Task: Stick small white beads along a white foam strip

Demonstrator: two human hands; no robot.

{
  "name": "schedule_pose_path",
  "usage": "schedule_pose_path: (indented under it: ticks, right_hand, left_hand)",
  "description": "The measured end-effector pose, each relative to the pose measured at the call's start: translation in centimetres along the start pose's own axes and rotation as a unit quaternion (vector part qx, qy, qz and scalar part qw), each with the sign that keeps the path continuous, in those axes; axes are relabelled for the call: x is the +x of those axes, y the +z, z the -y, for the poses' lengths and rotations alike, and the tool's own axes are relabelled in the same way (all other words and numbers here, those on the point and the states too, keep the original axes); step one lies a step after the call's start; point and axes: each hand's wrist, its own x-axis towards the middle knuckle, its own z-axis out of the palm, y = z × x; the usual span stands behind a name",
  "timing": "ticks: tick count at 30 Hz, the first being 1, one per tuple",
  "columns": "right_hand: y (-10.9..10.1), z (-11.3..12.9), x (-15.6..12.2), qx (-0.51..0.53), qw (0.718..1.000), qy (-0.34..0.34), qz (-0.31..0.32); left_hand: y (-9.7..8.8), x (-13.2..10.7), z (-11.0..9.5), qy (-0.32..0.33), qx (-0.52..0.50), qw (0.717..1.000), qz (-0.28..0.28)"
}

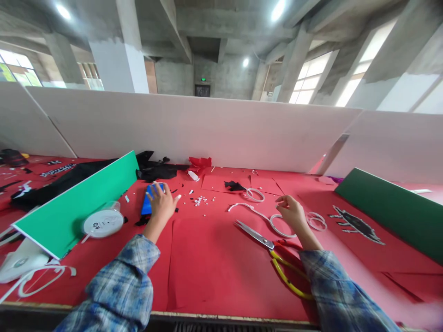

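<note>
My left hand [161,203] lies with fingers spread on a blue box [149,203] on the red table [207,267]. My right hand [293,212] hovers with loosely curled fingers over a white looped cord [263,215], holding nothing that I can see. Scissors [273,251] with yellow and red handles lie just in front of my right wrist. Small white beads [200,200] are scattered between my hands.
A green board [79,203] stands at the left with a white tape roll [103,223] beside it. Another green board [394,210] stands at the right, near a black cut-out [358,225]. Black and red scraps [162,168] lie by the white partition [221,129].
</note>
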Motion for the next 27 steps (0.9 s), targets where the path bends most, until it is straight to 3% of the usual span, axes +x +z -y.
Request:
schedule_pose_path:
  ticks: [3, 6, 9, 11, 16, 20, 27]
  right_hand:
    - [0.4, 0.0, -0.2, 0.009, 1.0, -0.008, 0.022]
    - [0.8, 0.6, -0.5, 0.022, 0.999, -0.031, 0.031]
    - [1.1, 1.1, -0.8, 0.03, 0.998, -0.043, 0.02]
    - [1.3, 1.2, -0.8, 0.031, 0.998, -0.042, 0.02]
    - [1.6, 0.8, -0.8, 0.021, 0.998, -0.046, 0.026]
    - [2.1, 0.5, -0.8, -0.012, 0.997, -0.064, 0.041]
    - [2.9, 0.3, -1.8, -0.12, 0.98, -0.115, 0.109]
  left_hand:
    - [-0.1, -3.7, -2.9, 0.153, -0.026, 0.984, 0.093]
    - [-0.3, -6.5, -4.4, 0.27, -0.049, 0.941, 0.197]
    - [-0.1, -7.5, -4.3, 0.331, -0.052, 0.892, 0.304]
    - [0.3, -7.6, -3.9, 0.346, -0.048, 0.873, 0.34]
    - [1.5, -7.4, -3.6, 0.361, -0.051, 0.857, 0.364]
    - [1.3, -7.6, -4.1, 0.378, -0.068, 0.845, 0.372]
    - [0.8, -7.8, -4.9, 0.368, -0.105, 0.867, 0.318]
